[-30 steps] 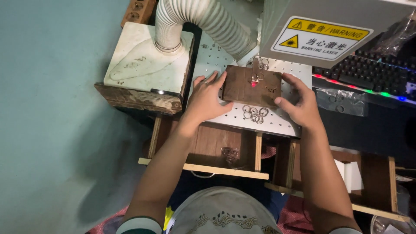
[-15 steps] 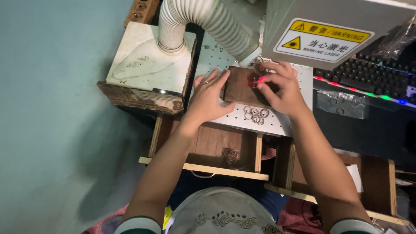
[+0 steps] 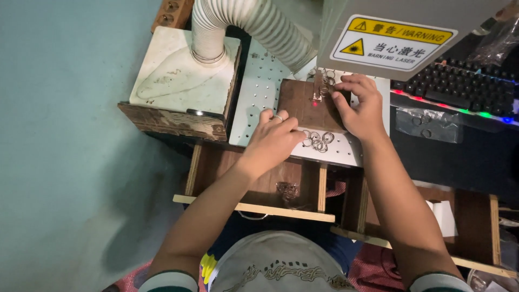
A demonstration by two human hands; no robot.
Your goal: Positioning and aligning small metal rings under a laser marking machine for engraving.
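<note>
A brown wooden block (image 3: 303,111) lies on a perforated white metal plate (image 3: 259,92) under the laser head. A red light dot (image 3: 314,103) glows on the block. My right hand (image 3: 361,105) rests on the block's right side, with its fingertips pinching a small metal ring (image 3: 322,88) at the block's far edge. My left hand (image 3: 273,138) is curled at the block's near left corner. Its fingertips touch a small pile of loose metal rings (image 3: 319,139) on the plate; whether they hold one is hidden.
A ribbed white exhaust hose (image 3: 254,27) runs to a white box (image 3: 178,75) on a wooden stand at the left. The laser housing with a yellow warning label (image 3: 394,40) hangs above. A backlit keyboard (image 3: 465,89) and plastic bag (image 3: 427,124) lie right. More rings (image 3: 287,190) sit on the wooden shelf below.
My left hand left the block's left edge and came down to the ring pile. My right hand moved from the block's right edge up over its far edge.
</note>
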